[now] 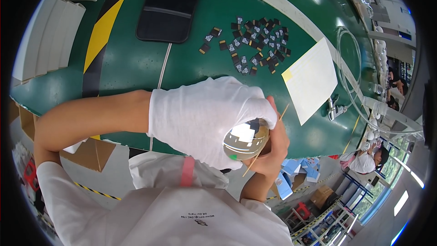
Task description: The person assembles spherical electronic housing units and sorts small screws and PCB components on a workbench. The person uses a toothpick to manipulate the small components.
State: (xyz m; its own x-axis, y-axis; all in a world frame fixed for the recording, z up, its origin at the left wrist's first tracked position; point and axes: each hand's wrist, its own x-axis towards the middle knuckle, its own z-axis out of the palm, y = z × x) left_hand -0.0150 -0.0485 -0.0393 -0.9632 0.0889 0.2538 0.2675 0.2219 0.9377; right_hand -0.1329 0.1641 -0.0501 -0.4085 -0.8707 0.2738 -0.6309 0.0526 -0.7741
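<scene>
Green table edge (pixel 304 153) beneath: left hand (pixel 227 107) curled round dome (pixel 246 139), right hand (pixel 276 143) round stick (pixel 284 111)

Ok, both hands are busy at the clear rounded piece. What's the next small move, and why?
I'd probably have the right hand draw the thin wooden stick back slightly: its lower tip seems to overshoot the clear rounded piece, which the white-gloved left hand cradles. I can't tell whether the stick touches it.

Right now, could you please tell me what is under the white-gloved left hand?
Green table shows along the far side of the left hand, and a thin pale line runs out of sight at its wrist. Whatever lies directly underneath is covered.
</scene>
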